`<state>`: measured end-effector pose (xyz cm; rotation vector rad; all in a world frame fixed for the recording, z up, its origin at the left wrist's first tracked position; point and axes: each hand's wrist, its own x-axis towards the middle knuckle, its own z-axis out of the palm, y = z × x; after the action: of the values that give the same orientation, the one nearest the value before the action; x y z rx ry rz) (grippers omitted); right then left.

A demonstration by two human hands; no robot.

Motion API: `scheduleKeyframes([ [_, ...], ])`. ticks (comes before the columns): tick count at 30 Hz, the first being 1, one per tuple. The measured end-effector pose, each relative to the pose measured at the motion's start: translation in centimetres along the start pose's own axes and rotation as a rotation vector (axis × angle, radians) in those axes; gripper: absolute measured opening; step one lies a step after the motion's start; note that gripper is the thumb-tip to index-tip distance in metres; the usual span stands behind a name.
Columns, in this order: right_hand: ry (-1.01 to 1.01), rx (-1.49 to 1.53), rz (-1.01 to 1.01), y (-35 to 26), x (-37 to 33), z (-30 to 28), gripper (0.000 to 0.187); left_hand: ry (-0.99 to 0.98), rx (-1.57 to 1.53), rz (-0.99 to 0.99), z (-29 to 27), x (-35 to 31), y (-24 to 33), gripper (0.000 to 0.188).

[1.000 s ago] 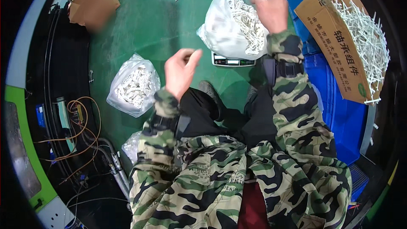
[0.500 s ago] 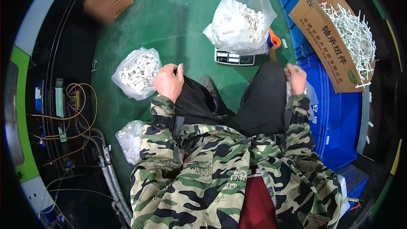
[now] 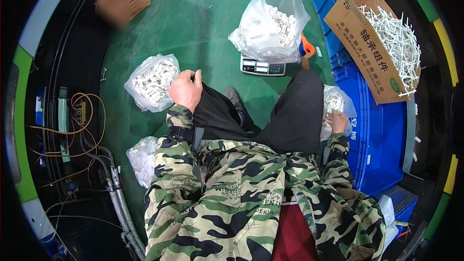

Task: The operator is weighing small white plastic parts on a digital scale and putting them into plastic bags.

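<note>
My left hand [image 3: 186, 90] rests by my left knee with its fingers curled together; anything inside them is hidden. Beside it, on the floor, a clear plastic bag [image 3: 129, 87] lies open, full of small white plastic parts [image 3: 155, 83]. Past my right knee, my right hand [image 3: 338, 122] reaches to a smaller clear bag [image 3: 349, 102] of white parts [image 3: 334, 100]. Its bent fingers touch the contents near the bag's mouth, and what they grip is too small to make out.
Ahead, a big bag [image 3: 256, 31] of white parts sits on a digital scale [image 3: 262, 66], with an orange tape roll [image 3: 306, 47] alongside. At right, a cardboard box [image 3: 357, 38] of white sticks leans over blue crates [image 3: 386, 140]. Another bag [image 3: 141, 161] and hoses [image 3: 118, 198] lie left.
My right hand has moved down to the small bag by my right leg, which shows more plainly now. The left hand stays by the knee. The whole view has shifted slightly.
</note>
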<state>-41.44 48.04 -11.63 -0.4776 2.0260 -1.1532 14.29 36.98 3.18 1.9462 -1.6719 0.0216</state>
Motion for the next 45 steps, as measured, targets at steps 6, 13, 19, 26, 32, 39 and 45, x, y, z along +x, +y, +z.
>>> scheduleKeyframes([
  [6,0.128,-0.918,-0.466,0.8,0.7,0.5,0.045,-0.004,0.001,-0.022,0.2,0.2,-0.3,0.030],
  [13,0.006,-1.328,-0.542,2.4,3.7,2.8,0.055,-0.038,0.047,-0.052,0.4,0.7,0.3,0.034],
  [19,0.039,-1.192,-0.537,2.7,1.6,5.1,0.083,-0.077,0.066,-0.031,0.7,1.0,0.1,0.031],
  [26,0.024,-1.254,-0.459,-0.7,-0.5,4.9,0.104,-0.132,0.104,-0.080,0.6,0.9,-0.1,0.036],
  [32,0.041,-1.179,-0.402,-1.4,0.9,5.1,0.103,-0.123,0.097,-0.073,0.2,1.0,0.4,0.036],
  [39,0.042,-1.332,-0.536,0.9,4.8,5.3,0.068,-0.172,0.109,-0.109,0.1,1.5,0.1,0.036],
  [45,0.046,-1.183,-0.497,1.6,6.3,5.0,0.042,-0.133,0.074,-0.127,0.0,1.8,0.2,0.035],
])
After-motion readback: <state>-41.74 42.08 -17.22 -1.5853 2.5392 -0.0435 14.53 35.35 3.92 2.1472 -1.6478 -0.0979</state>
